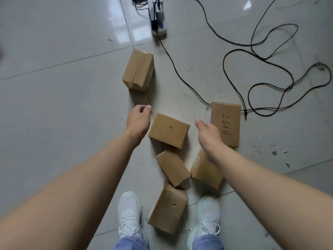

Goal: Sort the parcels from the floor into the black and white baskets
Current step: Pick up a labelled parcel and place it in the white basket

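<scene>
Several brown cardboard parcels lie on the tiled floor in front of me. One stands furthest away [138, 70], one lies in the middle [168, 129], and one with handwriting [228, 123] is on the right. Closer to me are a small parcel [173, 167], another partly under my right forearm [205, 175] and one between my feet [168, 208]. My left hand [138, 121] hovers left of the middle parcel with loosely curled fingers, holding nothing. My right hand [209, 135] hovers beside the handwritten parcel, fingers loosely curled and empty. No basket is in view.
Black cables [234, 73] loop across the floor at the right and run to a power strip [158, 18] at the top. My white shoes [128, 213] [209, 213] stand on either side of the nearest parcel. Bare tiles lie to the left.
</scene>
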Demonstrator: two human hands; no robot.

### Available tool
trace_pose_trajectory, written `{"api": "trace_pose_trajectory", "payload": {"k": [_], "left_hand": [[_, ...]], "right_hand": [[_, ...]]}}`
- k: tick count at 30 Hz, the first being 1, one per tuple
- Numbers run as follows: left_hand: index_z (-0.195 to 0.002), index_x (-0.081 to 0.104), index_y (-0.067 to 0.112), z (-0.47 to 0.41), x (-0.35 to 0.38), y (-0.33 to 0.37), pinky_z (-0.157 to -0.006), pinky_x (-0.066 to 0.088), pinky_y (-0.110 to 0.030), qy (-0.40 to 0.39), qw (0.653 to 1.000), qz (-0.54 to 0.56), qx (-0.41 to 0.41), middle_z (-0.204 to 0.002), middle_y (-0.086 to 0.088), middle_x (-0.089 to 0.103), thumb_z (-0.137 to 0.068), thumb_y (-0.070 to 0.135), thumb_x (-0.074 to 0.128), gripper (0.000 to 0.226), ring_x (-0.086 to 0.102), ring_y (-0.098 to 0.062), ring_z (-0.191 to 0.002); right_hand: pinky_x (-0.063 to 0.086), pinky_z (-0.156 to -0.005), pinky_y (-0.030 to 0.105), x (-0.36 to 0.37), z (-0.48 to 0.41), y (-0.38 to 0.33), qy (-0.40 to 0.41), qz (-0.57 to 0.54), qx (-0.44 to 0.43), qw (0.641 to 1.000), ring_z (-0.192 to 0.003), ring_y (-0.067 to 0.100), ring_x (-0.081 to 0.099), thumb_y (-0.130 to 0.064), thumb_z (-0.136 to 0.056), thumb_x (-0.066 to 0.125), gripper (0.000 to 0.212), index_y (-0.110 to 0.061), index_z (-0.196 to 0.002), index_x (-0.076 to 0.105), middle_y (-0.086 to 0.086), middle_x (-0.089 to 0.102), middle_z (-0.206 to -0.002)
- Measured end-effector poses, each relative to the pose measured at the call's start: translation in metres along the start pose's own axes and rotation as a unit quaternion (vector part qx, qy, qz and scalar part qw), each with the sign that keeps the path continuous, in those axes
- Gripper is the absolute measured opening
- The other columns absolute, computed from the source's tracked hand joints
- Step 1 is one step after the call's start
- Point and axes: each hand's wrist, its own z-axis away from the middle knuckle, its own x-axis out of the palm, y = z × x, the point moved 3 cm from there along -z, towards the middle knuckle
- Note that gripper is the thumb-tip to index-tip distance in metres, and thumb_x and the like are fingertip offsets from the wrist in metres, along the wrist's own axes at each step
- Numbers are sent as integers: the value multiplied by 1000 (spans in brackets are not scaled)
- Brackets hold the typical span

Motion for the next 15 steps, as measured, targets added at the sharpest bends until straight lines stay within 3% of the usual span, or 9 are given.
{"api": "trace_pose_trajectory", "payload": {"k": [3,5,8,11,15], "left_hand": [[-98,54,12,-34,33,-48,-75,38,-29,-3,1000,-23,-19,-91,0,54,-97,26,43,18,49,-14,-84],[-94,56,9,-53,49,-73,-72,40,-32,-14,999,-22,-37,-85,-2,53,-97,25,43,21,48,-14,-76],[-85,53,12,-79,65,-99,-70,38,-31,-23,997,-26,-70,-85,-4,50,-96,26,42,22,46,-19,-80],[-98,55,10,-89,76,-110,-71,41,-29,-47,994,-20,-98,-98,-4,54,-99,34,39,29,49,-20,-88],[-88,55,13,-80,76,-96,-70,40,-27,-46,991,7,-122,-91,0,52,-99,38,39,33,51,-15,-79]], "right_hand": [[35,-84,33,24,-47,37,-14,19,53,998,-98,20,49,-46,-94,45,51,-7,-126,52,7,56,-118],[33,-83,33,39,-73,56,-25,27,75,997,-95,21,44,-51,-93,45,59,-6,-132,46,8,51,-118],[33,-87,32,54,-104,76,-43,24,96,994,-113,25,47,-53,-92,44,65,-7,-138,40,7,49,-131],[40,-97,35,65,-117,84,-82,-2,125,989,-112,24,51,-55,-92,42,62,-9,-134,43,8,54,-126],[45,-98,42,69,-107,67,-88,-50,138,985,-105,25,55,-58,-90,44,59,-13,-128,47,8,58,-116]]}}
